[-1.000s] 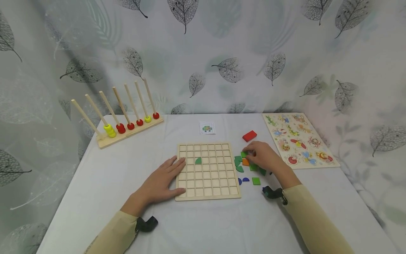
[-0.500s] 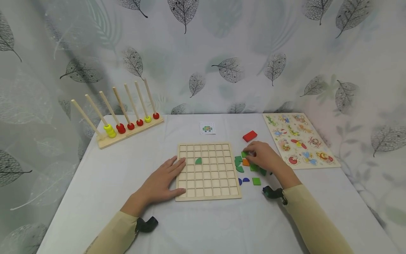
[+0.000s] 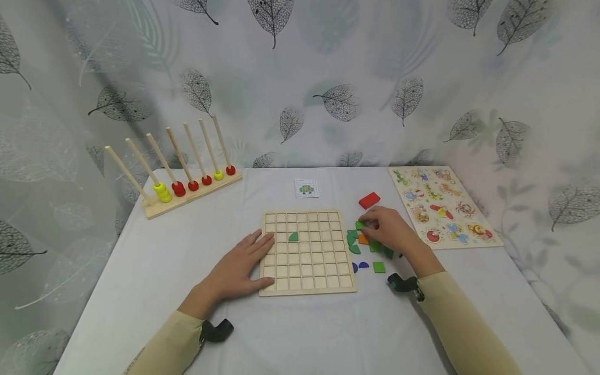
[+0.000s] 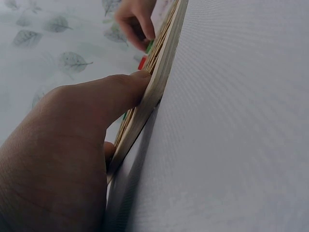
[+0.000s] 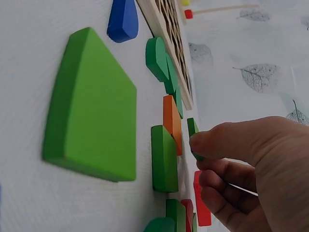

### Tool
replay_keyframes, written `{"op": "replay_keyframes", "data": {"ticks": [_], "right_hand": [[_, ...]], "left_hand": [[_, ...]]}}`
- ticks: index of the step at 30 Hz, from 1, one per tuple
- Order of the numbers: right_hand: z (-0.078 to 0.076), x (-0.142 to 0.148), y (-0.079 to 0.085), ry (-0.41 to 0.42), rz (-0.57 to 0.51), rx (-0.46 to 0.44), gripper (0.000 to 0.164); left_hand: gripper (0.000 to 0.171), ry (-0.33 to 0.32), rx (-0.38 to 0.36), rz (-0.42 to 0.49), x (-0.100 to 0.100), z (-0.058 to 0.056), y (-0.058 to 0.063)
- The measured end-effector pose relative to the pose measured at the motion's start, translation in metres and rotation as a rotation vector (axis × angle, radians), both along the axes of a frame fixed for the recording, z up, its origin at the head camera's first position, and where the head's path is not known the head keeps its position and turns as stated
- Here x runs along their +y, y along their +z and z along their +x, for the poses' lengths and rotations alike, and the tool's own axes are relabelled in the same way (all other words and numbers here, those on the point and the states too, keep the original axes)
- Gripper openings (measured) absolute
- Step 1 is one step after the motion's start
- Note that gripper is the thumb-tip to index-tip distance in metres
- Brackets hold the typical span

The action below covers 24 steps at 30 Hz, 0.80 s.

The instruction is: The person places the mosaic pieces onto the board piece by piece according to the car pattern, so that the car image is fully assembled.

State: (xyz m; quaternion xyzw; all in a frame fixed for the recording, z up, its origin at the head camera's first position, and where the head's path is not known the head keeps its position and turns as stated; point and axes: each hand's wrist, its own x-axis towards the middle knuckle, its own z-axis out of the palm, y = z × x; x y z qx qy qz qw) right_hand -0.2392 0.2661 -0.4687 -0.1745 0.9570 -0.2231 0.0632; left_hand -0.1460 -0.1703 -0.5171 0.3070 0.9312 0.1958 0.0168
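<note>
The left hand [image 3: 239,265] rests with spread, straight fingers on the left edge of a wooden grid board [image 3: 304,293]. In the left wrist view its thumb [image 4: 120,92] lies on the board's rim. One green quarter-circle piece [image 3: 293,237] sits in a cell of the grid. Right of the board, the right hand [image 3: 388,229] pinches a light green block [image 5: 192,126] between thumb and fingers. Beneath and around that hand lie an orange block [image 5: 171,121], green square blocks [image 5: 164,159], darker green rounded pieces [image 5: 157,58] and blue half-circles [image 3: 363,265]. The hand hides part of the pile.
A red block [image 3: 369,200] lies beyond the right hand. Behind the board is a small card with a turtle picture [image 3: 307,189]. A peg stand with red and yellow beads [image 3: 197,195] stands back left; an animal puzzle board [image 3: 442,208] lies back right.
The light green block in the right hand has risen very slightly away from the pile. The left hand and the board stay where they were.
</note>
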Motion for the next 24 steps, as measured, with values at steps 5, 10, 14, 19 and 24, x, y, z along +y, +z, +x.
{"op": "replay_keyframes", "data": {"ticks": [5, 10, 14, 19, 24], "right_hand": [[0.001, -0.001, 0.001, -0.013, -0.025, 0.013, 0.029], [0.002, -0.003, 0.004, -0.017, -0.036, 0.018, 0.029], [0.004, -0.007, 0.006, -0.005, -0.056, 0.037, 0.028], [0.006, -0.012, 0.008, 0.011, -0.075, 0.054, 0.028], [0.006, -0.015, 0.01, 0.028, -0.073, 0.06, 0.028]], "left_hand": [[0.099, 0.003, 0.004, -0.007, 0.0, 0.0, 0.001], [0.099, 0.006, -0.004, -0.005, 0.0, 0.001, 0.002], [0.098, 0.009, -0.007, -0.005, 0.0, 0.001, 0.002], [0.098, 0.008, -0.006, -0.003, 0.0, 0.001, 0.002], [0.098, 0.007, -0.006, 0.004, 0.0, 0.001, 0.002]]}}
